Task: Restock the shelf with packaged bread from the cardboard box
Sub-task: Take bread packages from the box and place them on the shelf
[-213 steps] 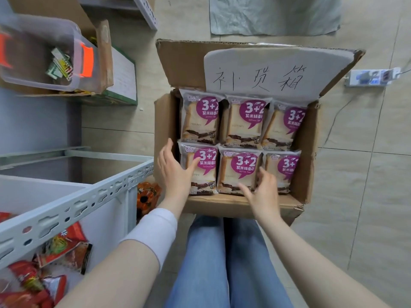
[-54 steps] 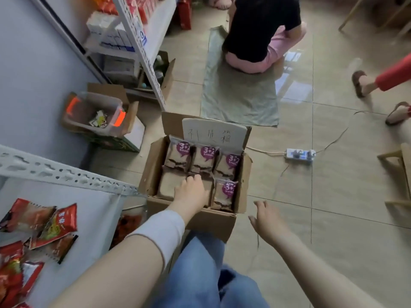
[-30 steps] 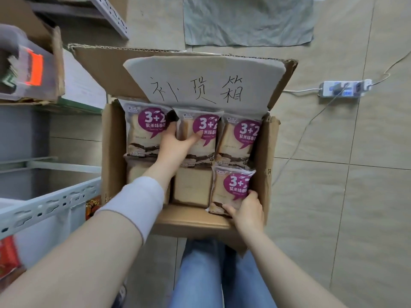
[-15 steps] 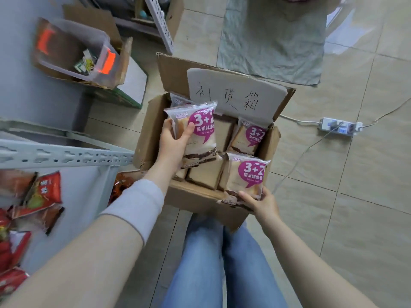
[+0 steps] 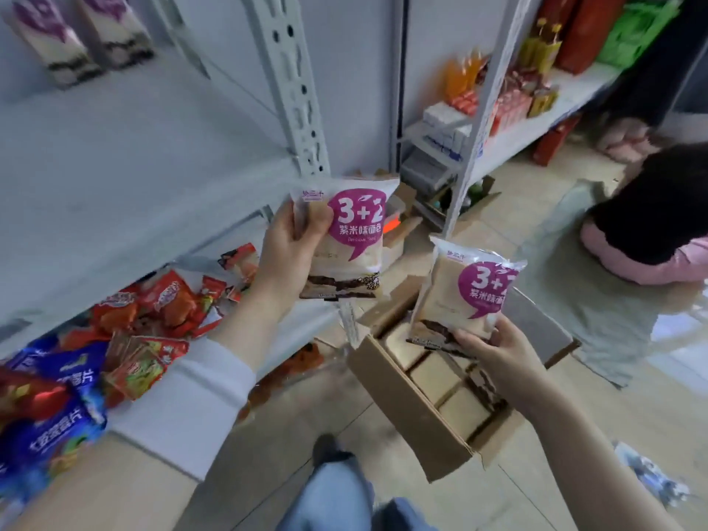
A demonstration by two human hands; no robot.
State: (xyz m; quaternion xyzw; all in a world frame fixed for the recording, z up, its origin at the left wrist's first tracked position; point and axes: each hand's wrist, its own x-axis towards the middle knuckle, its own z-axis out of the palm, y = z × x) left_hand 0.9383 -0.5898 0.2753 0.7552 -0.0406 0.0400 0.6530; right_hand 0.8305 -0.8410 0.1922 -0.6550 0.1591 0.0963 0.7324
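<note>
- The white metal shelf [image 5: 115, 155] fills the left side. Its wide middle board lies bare in front of me, and two shelved packs [image 5: 72, 36], blurred, stand on it at the far left.
- The tiled floor [image 5: 574, 408] takes the near and right side. A grey mat [image 5: 597, 300] lies on it to the far right, and a person [image 5: 659, 208] in a black top and pink trousers sits on the mat.
- A second shelving unit [image 5: 536, 120] stands far off, loaded with cartons, bottles and red packets.
- The shelf's slotted post [image 5: 295, 90] rises at the right end of the middle board, directly behind the pack in my left hand.
- The cardboard box [image 5: 413, 415] sits open on the floor, right of the shelf and below my right hand. More packaged bread [image 5: 433, 373] lies in it in a row.
- On the low board, red snack packets [image 5: 161, 300] are heaped, with blue packets [image 5: 49, 396] nearer on the left.
- My left hand [image 5: 287, 258] is clamped on the left bread pack [image 5: 344, 243], thumb across its front. It is upright with the label facing me, level with the middle board's right end.
- My right hand [image 5: 494, 350] grips the bottom edge of the right bread pack [image 5: 467, 293], which is tilted above the box.
</note>
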